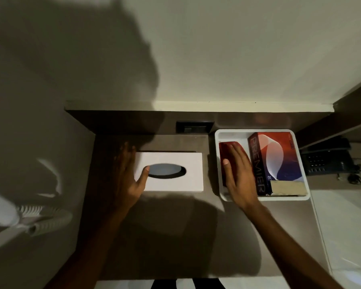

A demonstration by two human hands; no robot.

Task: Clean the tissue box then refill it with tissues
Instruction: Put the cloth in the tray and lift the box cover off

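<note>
A white tissue box (175,161) with a dark oval slot lies flat on the brown desk (175,226). My left hand (126,176) rests against its left end, thumb on top near the slot. To the right stands a white tray (217,138). In it lie a dark red cloth (225,153), a red and blue "PREMIER" tissue pack (277,159) and a yellowish sponge (288,187). My right hand (238,174) lies flat on the red cloth with fingers spread; whether it grips the cloth I cannot tell.
A black socket plate (194,127) sits in the back panel behind the box. A dark telephone (329,161) with cables lies right of the tray. A white coiled hose (46,220) hangs at the left. Bare desk surface lies in front of the box.
</note>
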